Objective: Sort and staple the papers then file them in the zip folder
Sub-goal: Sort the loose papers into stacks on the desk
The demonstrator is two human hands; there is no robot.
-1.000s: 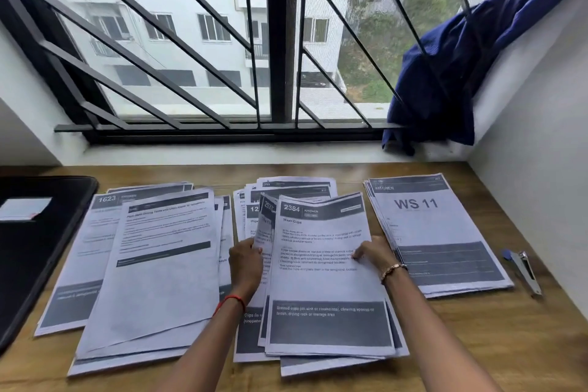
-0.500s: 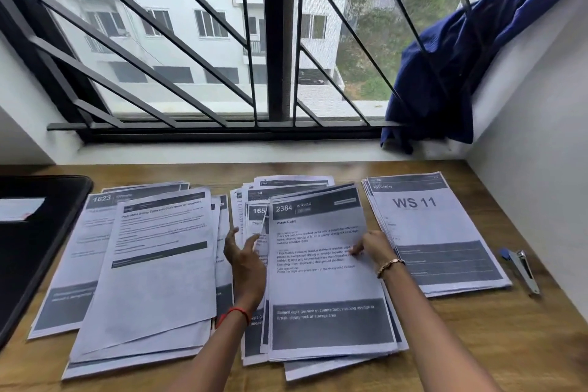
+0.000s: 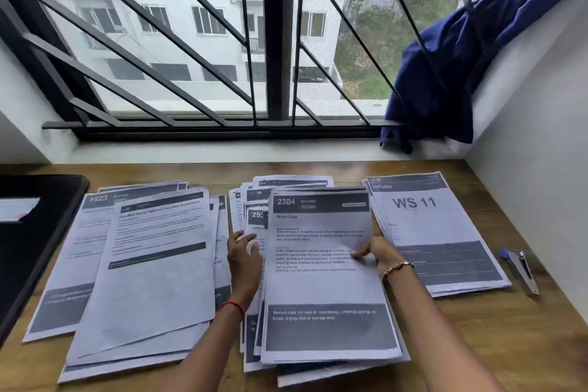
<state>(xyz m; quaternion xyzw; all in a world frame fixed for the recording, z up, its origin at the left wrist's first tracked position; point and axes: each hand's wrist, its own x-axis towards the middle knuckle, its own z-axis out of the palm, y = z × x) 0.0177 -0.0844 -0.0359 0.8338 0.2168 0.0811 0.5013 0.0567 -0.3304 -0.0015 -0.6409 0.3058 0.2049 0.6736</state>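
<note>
One sheet (image 3: 321, 264) (number 2384) pinched by right hand (image 3: 381, 256); left hand (image 3: 245, 264) fingers (image 3: 247, 237) splayed.

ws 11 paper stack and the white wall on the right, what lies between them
A small silver stapler with a blue end lies on the wooden desk between them, in the head view.

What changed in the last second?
The left hand let go of the 2384 sheet and now rests, fingers spread, on the sheets beneath. The right hand still pinches its right edge. The left pile, WS 11 pile and stapler stayed put.
</note>
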